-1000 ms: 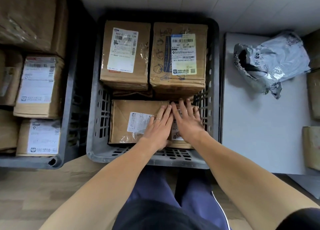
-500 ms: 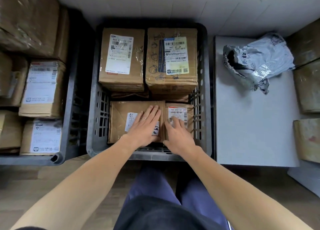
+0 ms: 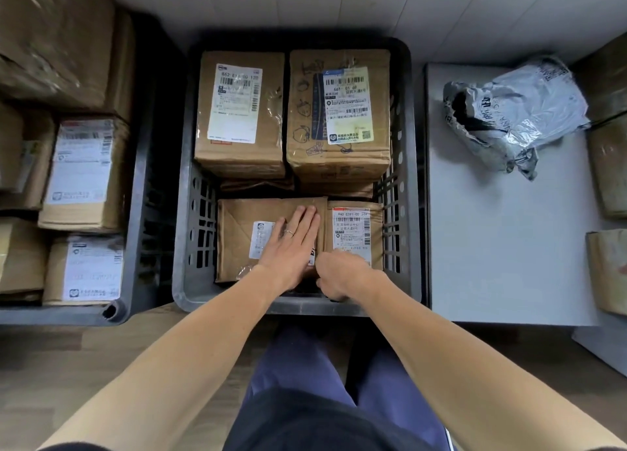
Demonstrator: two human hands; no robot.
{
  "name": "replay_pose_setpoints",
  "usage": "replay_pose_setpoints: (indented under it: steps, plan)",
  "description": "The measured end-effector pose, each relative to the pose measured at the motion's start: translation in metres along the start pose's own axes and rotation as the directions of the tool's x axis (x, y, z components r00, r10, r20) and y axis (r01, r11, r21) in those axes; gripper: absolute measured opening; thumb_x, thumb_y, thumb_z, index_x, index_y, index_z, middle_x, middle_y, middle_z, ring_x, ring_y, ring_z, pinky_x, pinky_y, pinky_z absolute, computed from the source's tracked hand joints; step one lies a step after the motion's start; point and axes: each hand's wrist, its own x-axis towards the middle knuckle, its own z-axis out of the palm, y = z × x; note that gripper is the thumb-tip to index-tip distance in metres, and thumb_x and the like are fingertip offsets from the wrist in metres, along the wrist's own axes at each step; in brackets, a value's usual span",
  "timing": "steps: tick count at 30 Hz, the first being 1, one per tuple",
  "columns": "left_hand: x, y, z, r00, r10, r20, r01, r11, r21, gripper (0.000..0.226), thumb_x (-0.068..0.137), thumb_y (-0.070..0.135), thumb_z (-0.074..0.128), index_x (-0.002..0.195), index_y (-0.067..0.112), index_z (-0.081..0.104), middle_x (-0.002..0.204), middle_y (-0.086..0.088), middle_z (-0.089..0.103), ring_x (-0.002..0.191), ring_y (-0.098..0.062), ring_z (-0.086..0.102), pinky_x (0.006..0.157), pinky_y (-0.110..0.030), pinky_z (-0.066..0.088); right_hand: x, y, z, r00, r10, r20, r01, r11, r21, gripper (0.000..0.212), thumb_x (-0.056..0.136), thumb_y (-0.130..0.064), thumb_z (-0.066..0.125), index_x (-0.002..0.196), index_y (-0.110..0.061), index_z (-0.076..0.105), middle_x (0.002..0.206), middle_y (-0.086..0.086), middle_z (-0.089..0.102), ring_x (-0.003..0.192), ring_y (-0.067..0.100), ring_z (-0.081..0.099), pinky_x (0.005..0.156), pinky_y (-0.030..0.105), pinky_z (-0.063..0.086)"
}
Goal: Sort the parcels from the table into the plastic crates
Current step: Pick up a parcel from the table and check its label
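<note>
Head view: the left hand (image 3: 291,247) lies flat, fingers straight, on the wide parcel (image 3: 237,233) at the near side of the grey crate (image 3: 412,213). The right hand (image 3: 339,275) is curled at the near edge of the small parcel (image 3: 353,230) just beside it; whether it grips is hidden. The fit looks tight, so forcing the small parcel down could jam or crush it against the crate wall. A silver mailer (image 3: 519,111) waits on the counter (image 3: 492,247).

Brown cardboard parcels (image 3: 241,111) with white labels, grey slotted crate (image 3: 190,247), silver-grey mailer bag (image 3: 519,111)
</note>
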Motion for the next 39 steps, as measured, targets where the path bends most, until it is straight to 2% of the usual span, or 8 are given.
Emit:
replay_pose_setpoints:
  steps: [6,9,14,19,23,29,34,39]
  plan:
    - [0.001,0.003,-0.010,0.999,-0.021,0.045,0.024,0.998,-0.057,0.106,0.097,0.011,0.064,0.161,0.007,-0.020,0.169,-0.009,-0.029,0.156,-0.027,-0.027,0.130,-0.050,-0.004,0.001,-0.004,-0.004,0.998,0.000,0.068,-0.003,0.999,0.038,0.018,0.101,-0.011,0.056,0.118,-0.007,0.059,0.122,0.014,0.066,0.098,0.031,0.057,0.086,0.040,0.049]
    - [0.000,0.011,-0.019,0.997,-0.065,0.033,0.069,0.987,-0.147,0.105,0.096,0.018,0.070,0.165,0.009,-0.008,0.173,-0.005,-0.020,0.159,-0.023,-0.018,0.130,-0.045,0.004,-0.006,0.004,-0.003,0.998,0.008,0.060,-0.015,0.993,0.114,0.025,0.103,-0.019,0.055,0.123,-0.005,0.059,0.129,0.016,0.065,0.112,0.036,0.062,0.085,0.037,0.047]
    - [-0.002,0.045,-0.071,0.975,-0.222,0.003,0.195,0.850,-0.490,0.051,0.103,0.016,0.055,0.153,0.016,0.047,0.164,-0.003,0.035,0.149,-0.029,0.035,0.116,-0.042,0.036,-0.042,0.018,-0.008,0.979,0.050,-0.196,0.015,0.948,0.318,0.028,0.097,-0.020,0.058,0.123,-0.009,0.062,0.123,0.014,0.068,0.109,0.038,0.064,0.083,0.040,0.052]
    - [-0.012,0.110,-0.123,0.918,-0.309,-0.249,0.010,0.644,-0.765,0.037,0.102,0.008,0.048,0.133,0.018,0.067,0.132,0.000,0.068,0.120,-0.019,0.059,0.101,-0.033,0.047,-0.103,0.066,-0.033,0.812,0.069,-0.579,0.266,0.839,0.474,0.058,0.093,-0.001,0.054,0.149,-0.016,0.053,0.133,0.005,0.065,0.119,0.025,0.061,0.098,0.036,0.050]
    - [0.000,0.187,-0.158,0.903,-0.257,-0.345,-0.141,0.581,-0.802,0.032,0.100,0.010,0.054,0.127,0.017,0.069,0.120,0.002,0.072,0.113,-0.015,0.063,0.103,-0.034,0.050,-0.150,0.138,-0.029,0.620,0.206,-0.757,0.406,0.741,0.534,0.045,0.097,-0.005,0.059,0.139,-0.018,0.064,0.123,0.001,0.071,0.106,0.019,0.067,0.095,0.036,0.054]
    - [0.038,0.330,-0.172,0.946,-0.126,-0.299,-0.202,0.491,-0.847,0.031,0.095,0.037,0.055,0.116,0.021,0.072,0.111,0.003,0.077,0.107,-0.016,0.071,0.101,-0.037,0.053,-0.211,0.272,-0.006,0.477,0.372,-0.797,0.392,0.721,0.571,0.034,0.096,-0.007,0.065,0.128,-0.017,0.071,0.112,-0.002,0.071,0.100,0.016,0.069,0.092,0.038,0.056]
    - [0.063,0.422,-0.168,0.967,-0.111,-0.227,-0.141,0.511,-0.848,0.033,0.104,0.031,0.061,0.128,0.009,0.068,0.120,-0.006,0.072,0.115,-0.021,0.066,0.104,-0.035,0.050,-0.259,0.384,0.014,0.460,0.533,-0.710,0.183,0.726,0.663,0.047,0.099,-0.019,0.062,0.145,-0.009,0.056,0.141,0.011,0.054,0.131,0.028,0.054,0.110,0.042,0.043]
    - [0.071,0.465,-0.171,0.984,-0.087,-0.155,-0.093,0.489,-0.867,0.039,0.104,0.030,0.060,0.137,0.008,0.061,0.123,-0.002,0.065,0.116,-0.016,0.061,0.106,-0.030,0.047,-0.289,0.453,0.021,0.472,0.618,-0.628,0.148,0.647,0.748,0.057,0.101,-0.023,0.060,0.154,-0.009,0.044,0.155,0.011,0.042,0.145,0.027,0.041,0.119,0.041,0.033]
